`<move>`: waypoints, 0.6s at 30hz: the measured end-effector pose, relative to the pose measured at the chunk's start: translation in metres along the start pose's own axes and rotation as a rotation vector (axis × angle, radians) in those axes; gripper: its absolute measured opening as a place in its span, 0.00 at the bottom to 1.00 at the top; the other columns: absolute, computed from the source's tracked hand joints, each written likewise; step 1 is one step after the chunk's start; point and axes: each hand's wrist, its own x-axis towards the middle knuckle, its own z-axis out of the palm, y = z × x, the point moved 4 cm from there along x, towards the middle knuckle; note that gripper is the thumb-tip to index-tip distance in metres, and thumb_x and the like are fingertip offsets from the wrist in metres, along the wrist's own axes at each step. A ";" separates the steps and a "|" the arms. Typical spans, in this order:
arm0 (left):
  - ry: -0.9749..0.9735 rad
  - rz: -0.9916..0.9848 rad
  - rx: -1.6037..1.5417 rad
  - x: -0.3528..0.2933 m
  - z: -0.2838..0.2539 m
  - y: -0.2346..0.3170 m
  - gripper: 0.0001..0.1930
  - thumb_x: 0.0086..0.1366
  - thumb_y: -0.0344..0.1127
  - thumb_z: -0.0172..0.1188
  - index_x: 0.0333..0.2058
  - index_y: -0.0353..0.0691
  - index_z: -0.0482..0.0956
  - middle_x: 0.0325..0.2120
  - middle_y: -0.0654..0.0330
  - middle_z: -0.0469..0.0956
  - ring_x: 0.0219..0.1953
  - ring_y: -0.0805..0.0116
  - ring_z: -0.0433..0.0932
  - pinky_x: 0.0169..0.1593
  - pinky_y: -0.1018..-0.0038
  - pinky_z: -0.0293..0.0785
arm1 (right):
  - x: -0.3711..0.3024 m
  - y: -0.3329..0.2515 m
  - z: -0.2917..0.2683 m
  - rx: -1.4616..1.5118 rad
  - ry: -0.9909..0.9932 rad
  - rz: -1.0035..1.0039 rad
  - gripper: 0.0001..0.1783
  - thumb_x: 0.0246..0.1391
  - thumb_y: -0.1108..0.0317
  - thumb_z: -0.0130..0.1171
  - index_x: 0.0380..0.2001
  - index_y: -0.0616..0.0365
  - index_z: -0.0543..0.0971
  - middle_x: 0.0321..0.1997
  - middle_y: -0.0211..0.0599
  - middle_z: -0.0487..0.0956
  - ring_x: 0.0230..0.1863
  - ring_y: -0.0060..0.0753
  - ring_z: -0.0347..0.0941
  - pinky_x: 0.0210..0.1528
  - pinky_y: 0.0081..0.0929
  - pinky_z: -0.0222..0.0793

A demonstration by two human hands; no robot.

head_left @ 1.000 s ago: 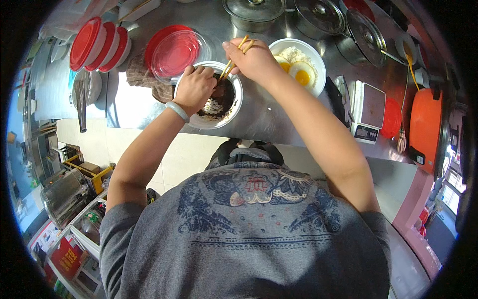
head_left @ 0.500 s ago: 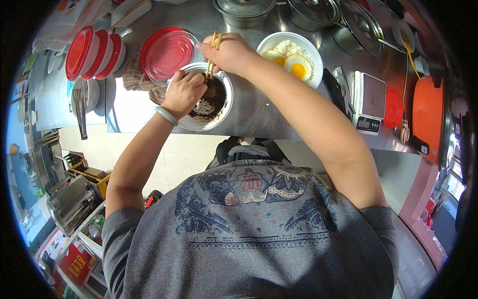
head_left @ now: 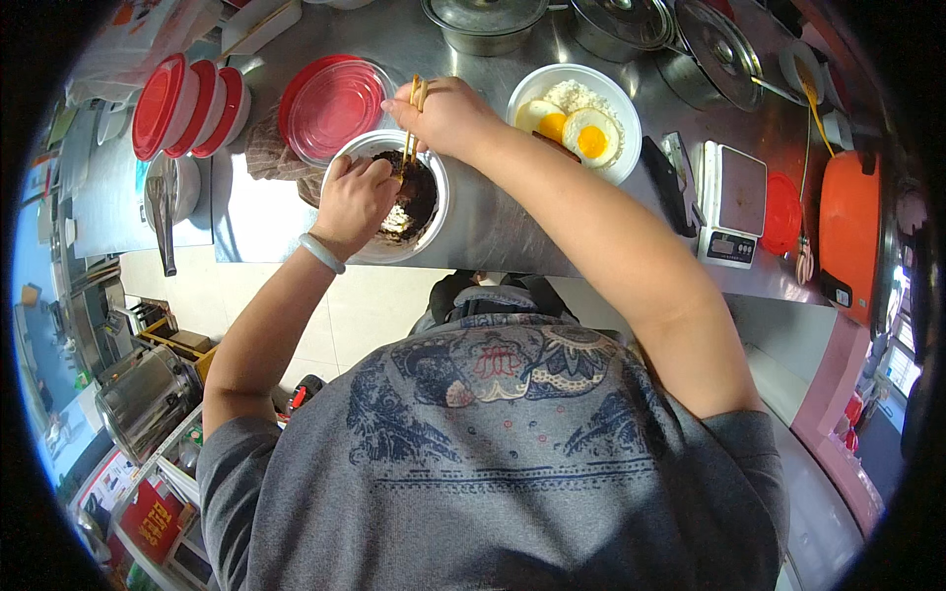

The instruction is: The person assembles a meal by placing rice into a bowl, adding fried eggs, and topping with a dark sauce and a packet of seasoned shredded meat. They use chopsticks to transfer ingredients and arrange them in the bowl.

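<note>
While three red-lidded tubs (head_left: 197, 110), smooth and round, crowd together at the left, a slim steel utensil (head_left: 163, 231) lies across a small basin (head_left: 187, 187) just nearer the person. Next comes a cloth (head_left: 266, 153), brown, rumpled and faintly striped, beside a clear lid (head_left: 355, 110) of thin plastic lying over a red disc (head_left: 315, 71). The left hand (head_left: 357, 202), a pale smooth bangle (head_left: 322, 254) round its wrist, reaches over the left side of a white bowl (head_left: 444, 197), fingers bent toward its inside; whether they pinch anything cannot be told. That round bowl sits on the steel table (head_left: 493, 217) and holds dark, lumpy food (head_left: 422, 192) with a pale patch. Slim yellow-brown chopsticks (head_left: 409, 148) stand nearly upright, tips in the food, gripped by the closed right hand (head_left: 443, 113). Farther right, a second bowl (head_left: 635, 118) holds grainy rice (head_left: 576, 96) and two fried eggs (head_left: 593, 141) with glossy yolks. Then comes a flat, square-topped scale (head_left: 739, 192), just beside a round red lid (head_left: 781, 212).
</note>
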 end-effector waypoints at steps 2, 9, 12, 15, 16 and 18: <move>-0.003 -0.055 -0.028 -0.003 -0.003 0.004 0.05 0.48 0.35 0.62 0.26 0.48 0.78 0.27 0.66 0.69 0.35 0.68 0.71 0.42 0.68 0.60 | -0.002 0.000 0.000 -0.025 0.004 -0.031 0.17 0.57 0.56 0.52 0.25 0.60 0.76 0.17 0.37 0.76 0.18 0.28 0.75 0.24 0.25 0.70; 0.020 -0.198 -0.094 -0.005 -0.018 0.009 0.02 0.47 0.35 0.61 0.22 0.48 0.78 0.25 0.66 0.70 0.34 0.69 0.72 0.41 0.69 0.60 | -0.007 0.001 0.003 -0.035 0.063 -0.132 0.17 0.57 0.58 0.52 0.24 0.60 0.75 0.15 0.37 0.74 0.17 0.29 0.75 0.23 0.26 0.69; 0.000 -0.222 -0.084 -0.010 -0.028 0.010 0.02 0.46 0.35 0.62 0.22 0.47 0.79 0.25 0.65 0.70 0.33 0.68 0.72 0.41 0.68 0.61 | -0.009 0.000 0.000 -0.014 0.101 -0.139 0.16 0.57 0.59 0.52 0.24 0.61 0.75 0.14 0.38 0.73 0.17 0.29 0.74 0.23 0.26 0.68; -0.001 -0.303 -0.103 -0.017 -0.044 0.006 0.02 0.46 0.33 0.63 0.21 0.45 0.80 0.23 0.64 0.70 0.31 0.66 0.72 0.39 0.67 0.60 | -0.014 -0.003 -0.006 -0.023 0.109 -0.136 0.16 0.58 0.59 0.52 0.24 0.61 0.74 0.15 0.37 0.73 0.18 0.27 0.74 0.23 0.25 0.68; -0.034 -0.344 -0.074 -0.018 -0.050 0.002 0.02 0.47 0.33 0.63 0.21 0.44 0.81 0.22 0.64 0.71 0.28 0.65 0.72 0.39 0.67 0.60 | -0.017 -0.004 -0.009 -0.048 0.111 -0.113 0.16 0.58 0.59 0.52 0.24 0.61 0.74 0.16 0.37 0.74 0.18 0.26 0.74 0.23 0.24 0.68; -0.055 -0.406 -0.034 -0.018 -0.068 -0.004 0.03 0.48 0.34 0.64 0.23 0.44 0.82 0.24 0.64 0.73 0.29 0.66 0.73 0.38 0.67 0.60 | -0.029 -0.007 -0.020 0.098 0.123 -0.117 0.17 0.59 0.58 0.51 0.25 0.61 0.74 0.17 0.34 0.74 0.19 0.24 0.74 0.23 0.22 0.68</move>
